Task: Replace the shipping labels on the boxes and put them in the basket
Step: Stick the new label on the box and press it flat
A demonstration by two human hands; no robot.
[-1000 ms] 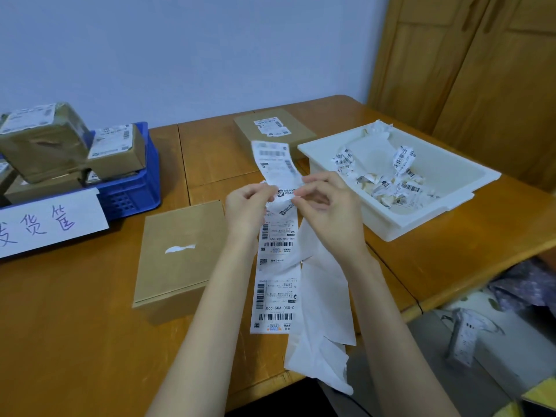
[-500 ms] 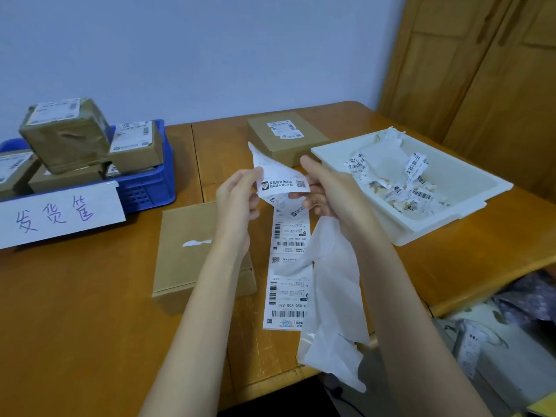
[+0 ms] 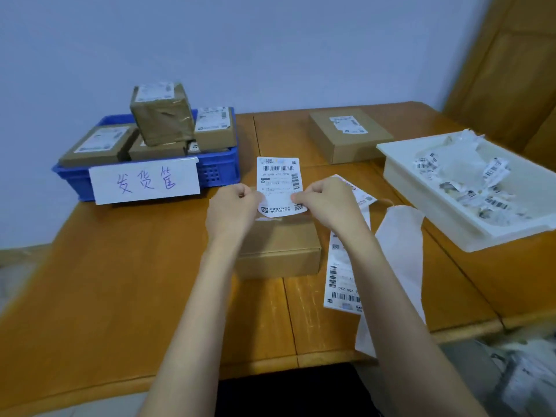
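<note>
Two hands, left hand (image 3: 233,210) and right hand (image 3: 326,203), each pinch a side of one white printed shipping label (image 3: 278,183), held upright just above the flat brown cardboard box (image 3: 278,248) on the wooden bench (image 3: 120,281), apparently not yet stuck down. Four labelled boxes already sit in the blue plastic basket (image 3: 221,171); one more labelled box (image 3: 349,135) waits behind.

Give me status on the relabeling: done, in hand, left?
Done: several labeled boxes sit in the blue basket; torn label scraps lie in the white tray. In hand: left hand and right hand pinch a fresh label over the near box. Left: stick it, basket that box, then the far box.
</note>
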